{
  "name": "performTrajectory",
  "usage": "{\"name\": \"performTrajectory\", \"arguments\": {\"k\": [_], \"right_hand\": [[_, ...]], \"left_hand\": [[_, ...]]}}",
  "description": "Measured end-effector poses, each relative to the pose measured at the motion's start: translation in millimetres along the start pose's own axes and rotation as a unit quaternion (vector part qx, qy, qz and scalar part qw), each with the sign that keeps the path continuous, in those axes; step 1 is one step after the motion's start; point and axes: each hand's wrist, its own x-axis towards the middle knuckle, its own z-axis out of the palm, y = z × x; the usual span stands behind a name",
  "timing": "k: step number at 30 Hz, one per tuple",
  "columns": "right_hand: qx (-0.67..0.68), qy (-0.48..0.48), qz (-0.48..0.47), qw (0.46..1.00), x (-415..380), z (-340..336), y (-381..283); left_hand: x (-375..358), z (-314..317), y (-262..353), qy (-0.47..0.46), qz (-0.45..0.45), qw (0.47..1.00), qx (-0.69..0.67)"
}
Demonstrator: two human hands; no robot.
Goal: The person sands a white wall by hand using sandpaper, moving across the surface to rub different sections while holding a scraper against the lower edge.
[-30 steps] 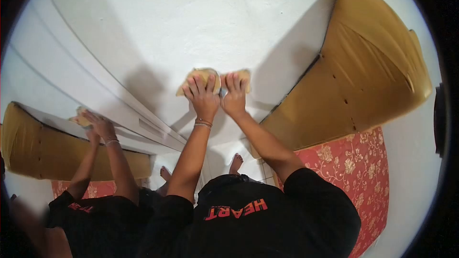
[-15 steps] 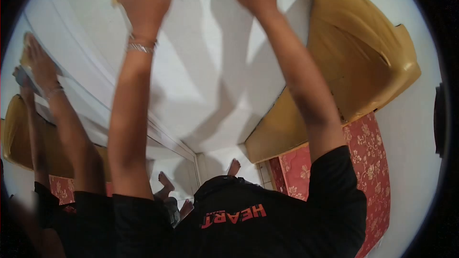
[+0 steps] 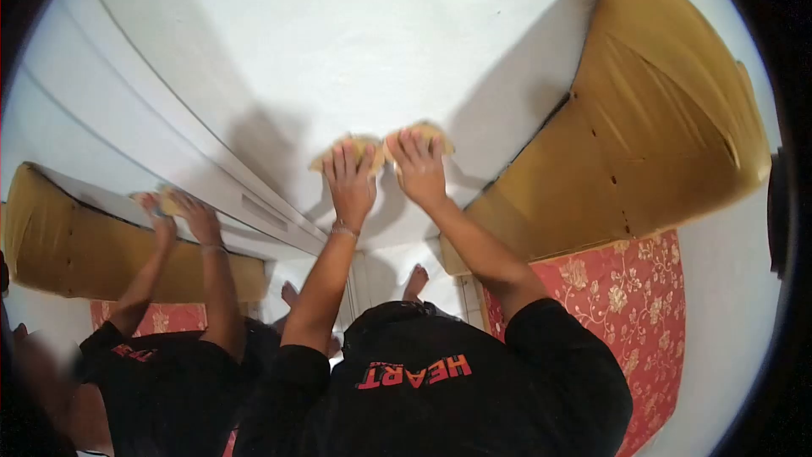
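Observation:
My left hand (image 3: 349, 184) lies with fingers spread over a yellow cloth (image 3: 378, 153), pressing it against the white wall (image 3: 364, 42). Close beside it, my right hand (image 3: 420, 174) holds a second yellow cloth (image 3: 447, 147) flat on the same wall. The two cloths almost meet edge to edge. Both arms reach forward, and a bracelet (image 3: 344, 228) circles my left wrist. Parts of each cloth are hidden under the fingers.
On the left a mirror (image 3: 245, 241) in a white frame reflects my arms and the cloths. To the right stands a mustard-yellow upholstered headboard (image 3: 668, 110) beside a red floral mattress (image 3: 639, 288). My bare foot (image 3: 415, 282) shows on the tiled floor below.
Both hands have come down the wall from the top of the view and drawn close together. The cloths now show clearly under the fingers.

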Motion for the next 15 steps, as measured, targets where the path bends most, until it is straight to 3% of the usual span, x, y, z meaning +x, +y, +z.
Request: {"name": "performTrajectory", "arguments": {"k": [1,3,4,6,8,10,11,13,15], "right_hand": [[-0.002,0.016,-0.002,1.0,-13.3,-1.5,-1.0],[0.023,-0.046,0.008,0.999,-29.4,-13.6,1.1],[-0.002,-0.006,-0.001,1.0,-24.6,-19.1,9.3],[-0.005,0.067,0.008,0.998,19.5,-48.3,23.6],[-0.034,0.143,-0.003,0.989,87.8,-94.8,35.1],[-0.02,0.265,-0.048,0.963,160.5,-154.6,40.2],[-0.011,0.266,-0.055,0.962,191.8,-181.0,44.8],[0.007,0.363,-0.078,0.928,245.8,-229.3,34.0],[0.006,0.381,-0.065,0.922,262.9,-236.9,24.3]], "left_hand": [[-17.4,4.0,-0.9,-0.02,0.0,1.0,-0.018],[-27.0,-7.7,-1.3,-0.049,0.001,0.999,0.011],[-17.5,-10.8,-2.3,-0.04,0.006,0.999,0.011],[12.4,-37.0,1.8,0.059,0.006,0.997,-0.039],[77.9,-81.0,7.7,0.139,0.033,0.99,-0.001],[155.3,-137.6,11.8,0.286,0.1,0.953,-0.014],[190.2,-163.7,12.7,0.336,0.112,0.935,0.02],[240.6,-214.8,16.1,0.375,0.184,0.907,0.053],[240.6,-209.1,16.9,0.364,0.167,0.913,0.072]]}}
